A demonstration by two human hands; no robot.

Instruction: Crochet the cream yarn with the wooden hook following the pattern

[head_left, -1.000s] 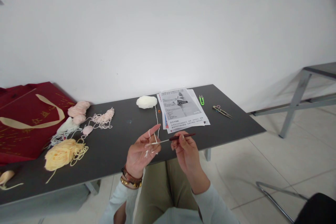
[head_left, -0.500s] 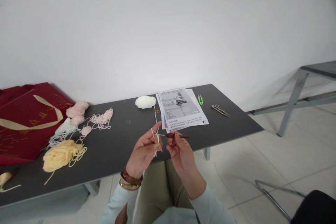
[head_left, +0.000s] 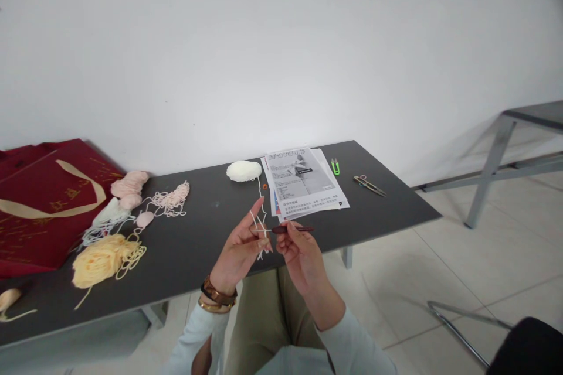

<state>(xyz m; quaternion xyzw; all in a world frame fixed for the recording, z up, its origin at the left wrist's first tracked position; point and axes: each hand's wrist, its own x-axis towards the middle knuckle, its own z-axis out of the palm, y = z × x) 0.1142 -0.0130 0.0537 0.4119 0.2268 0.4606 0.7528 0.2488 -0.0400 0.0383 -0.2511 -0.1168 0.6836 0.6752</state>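
Note:
My left hand (head_left: pixel 240 248) is raised over the front edge of the dark table (head_left: pixel 202 240), its index finger up and white yarn (head_left: pixel 258 220) wound around the fingers, pinched at the fingertips. The strand runs back to a white yarn ball (head_left: pixel 243 170) on the table. My right hand (head_left: pixel 300 252) pinches a dark crochet hook (head_left: pixel 292 229) pointing left into the yarn at my left fingers. Both hands nearly touch.
A yellow yarn heap (head_left: pixel 102 256), pink yarn pieces (head_left: pixel 132 186) and a red bag (head_left: pixel 41 202) lie at the left. Printed papers (head_left: pixel 303 183), green snips (head_left: pixel 335 166) and small scissors (head_left: pixel 370 186) lie at the right. Another table's legs (head_left: pixel 492 170) stand far right.
My right hand has moved left, bringing the hook's tip in to the yarn on my left fingers. My left index finger has risen more upright.

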